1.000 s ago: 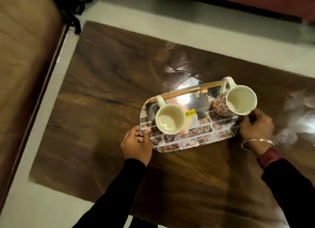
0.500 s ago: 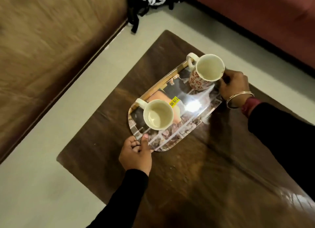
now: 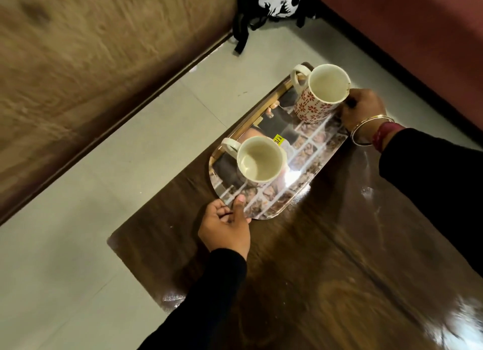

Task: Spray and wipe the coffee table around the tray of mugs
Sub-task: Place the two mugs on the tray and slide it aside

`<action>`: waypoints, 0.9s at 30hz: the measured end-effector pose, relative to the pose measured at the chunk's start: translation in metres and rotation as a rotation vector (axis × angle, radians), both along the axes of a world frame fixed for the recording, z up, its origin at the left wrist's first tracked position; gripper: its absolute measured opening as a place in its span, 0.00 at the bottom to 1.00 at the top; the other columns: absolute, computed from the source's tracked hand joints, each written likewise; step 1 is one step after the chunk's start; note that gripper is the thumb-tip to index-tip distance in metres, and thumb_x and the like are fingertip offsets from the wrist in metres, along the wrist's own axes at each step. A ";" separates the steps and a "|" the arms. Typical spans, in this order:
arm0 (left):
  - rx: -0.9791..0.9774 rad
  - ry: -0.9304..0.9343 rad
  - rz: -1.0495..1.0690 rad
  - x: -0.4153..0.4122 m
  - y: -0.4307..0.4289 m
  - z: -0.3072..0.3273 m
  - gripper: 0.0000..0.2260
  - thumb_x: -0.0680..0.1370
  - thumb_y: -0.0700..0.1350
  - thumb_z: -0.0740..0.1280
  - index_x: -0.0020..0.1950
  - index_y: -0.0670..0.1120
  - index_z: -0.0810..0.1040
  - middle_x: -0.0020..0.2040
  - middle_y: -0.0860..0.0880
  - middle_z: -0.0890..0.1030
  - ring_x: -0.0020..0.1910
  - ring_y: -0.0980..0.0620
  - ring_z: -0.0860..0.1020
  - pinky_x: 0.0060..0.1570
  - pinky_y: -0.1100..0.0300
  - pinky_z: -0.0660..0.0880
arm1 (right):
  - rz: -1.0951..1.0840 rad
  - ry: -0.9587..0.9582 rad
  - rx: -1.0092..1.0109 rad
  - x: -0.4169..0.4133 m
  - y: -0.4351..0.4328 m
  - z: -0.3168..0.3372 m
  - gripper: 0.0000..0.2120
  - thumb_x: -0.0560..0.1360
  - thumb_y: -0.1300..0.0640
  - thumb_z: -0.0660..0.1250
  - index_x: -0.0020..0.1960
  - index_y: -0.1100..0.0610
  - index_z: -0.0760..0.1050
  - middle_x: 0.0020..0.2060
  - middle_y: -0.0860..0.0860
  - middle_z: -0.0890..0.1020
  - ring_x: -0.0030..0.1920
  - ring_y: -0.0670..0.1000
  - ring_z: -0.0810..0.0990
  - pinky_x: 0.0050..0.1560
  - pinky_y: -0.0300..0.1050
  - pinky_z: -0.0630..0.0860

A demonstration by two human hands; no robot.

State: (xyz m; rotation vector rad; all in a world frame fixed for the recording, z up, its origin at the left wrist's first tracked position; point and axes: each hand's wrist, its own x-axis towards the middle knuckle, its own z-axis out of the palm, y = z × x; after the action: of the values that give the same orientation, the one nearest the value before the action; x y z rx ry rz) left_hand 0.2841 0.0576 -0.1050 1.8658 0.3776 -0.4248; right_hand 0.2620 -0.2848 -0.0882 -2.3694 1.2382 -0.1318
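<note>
Glossy tray [image 3: 308, 190] now nearer the table's [image 3: 326, 271] far-left edge

Home living room. Low dark wood coffee table [image 3: 326, 284] on pale tiled floor [image 3: 104, 192], red sofa [image 3: 418, 22] along one side, wood-grain furniture panel [image 3: 91, 62] on the other. Tray [image 3: 308, 150] with two mugs [image 3: 261, 161] on the table, bag [image 3: 271, 1] on the floor.

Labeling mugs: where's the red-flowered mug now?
Head view, upper right: red-flowered mug stands at the tray's far end, beside the right hand.
</note>
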 end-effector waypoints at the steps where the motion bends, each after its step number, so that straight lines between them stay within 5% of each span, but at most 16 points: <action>1: 0.000 0.004 0.003 -0.001 0.000 0.001 0.13 0.72 0.43 0.79 0.46 0.39 0.77 0.33 0.50 0.77 0.31 0.50 0.83 0.28 0.62 0.81 | 0.002 0.003 -0.004 0.001 0.000 0.000 0.12 0.78 0.61 0.65 0.55 0.57 0.85 0.37 0.55 0.78 0.45 0.53 0.79 0.48 0.45 0.72; 8: -0.006 0.028 0.002 -0.001 0.005 0.003 0.12 0.72 0.44 0.79 0.43 0.46 0.76 0.35 0.48 0.80 0.33 0.50 0.83 0.30 0.61 0.81 | -0.045 -0.084 0.035 0.001 0.003 -0.001 0.10 0.79 0.58 0.70 0.58 0.54 0.86 0.41 0.52 0.82 0.45 0.51 0.79 0.49 0.39 0.68; 15: 0.008 0.042 0.015 0.004 0.004 0.005 0.15 0.73 0.45 0.78 0.53 0.40 0.79 0.41 0.46 0.81 0.40 0.45 0.85 0.30 0.65 0.81 | -0.037 -0.112 0.026 -0.006 0.005 -0.005 0.14 0.80 0.58 0.69 0.64 0.53 0.84 0.54 0.55 0.87 0.55 0.55 0.82 0.54 0.38 0.70; 18: 0.023 0.020 0.016 0.002 0.005 0.004 0.13 0.75 0.46 0.76 0.53 0.40 0.78 0.43 0.44 0.83 0.36 0.47 0.86 0.30 0.66 0.80 | -0.050 -0.106 0.028 -0.011 0.009 -0.003 0.15 0.82 0.56 0.69 0.67 0.53 0.82 0.52 0.51 0.83 0.54 0.52 0.79 0.53 0.38 0.69; 22: 0.064 -0.050 0.013 -0.011 0.008 0.007 0.10 0.82 0.47 0.67 0.52 0.40 0.79 0.38 0.42 0.84 0.30 0.53 0.85 0.29 0.67 0.78 | -0.184 -0.220 0.008 -0.031 0.029 -0.009 0.17 0.82 0.58 0.67 0.70 0.61 0.77 0.61 0.60 0.78 0.58 0.56 0.78 0.61 0.45 0.75; 24: 0.108 -0.114 -0.031 -0.023 0.014 0.008 0.09 0.83 0.47 0.65 0.50 0.43 0.79 0.39 0.41 0.84 0.29 0.50 0.84 0.29 0.62 0.80 | -0.212 -0.283 -0.045 -0.048 0.048 -0.012 0.16 0.81 0.59 0.67 0.68 0.63 0.76 0.61 0.60 0.76 0.55 0.51 0.74 0.58 0.41 0.73; 27: 0.164 -0.282 -0.253 -0.043 0.021 0.010 0.09 0.80 0.51 0.68 0.49 0.45 0.80 0.40 0.46 0.82 0.31 0.53 0.81 0.31 0.50 0.82 | -0.156 -0.263 -0.108 -0.073 0.083 -0.017 0.15 0.81 0.56 0.68 0.65 0.60 0.76 0.60 0.57 0.74 0.56 0.52 0.73 0.62 0.48 0.76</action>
State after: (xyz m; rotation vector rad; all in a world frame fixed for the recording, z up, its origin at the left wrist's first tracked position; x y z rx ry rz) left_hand 0.2410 0.0785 -0.0952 2.1086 -0.0158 -0.2994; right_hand 0.1892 -0.2023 -0.1055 -2.2517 1.3118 -0.5541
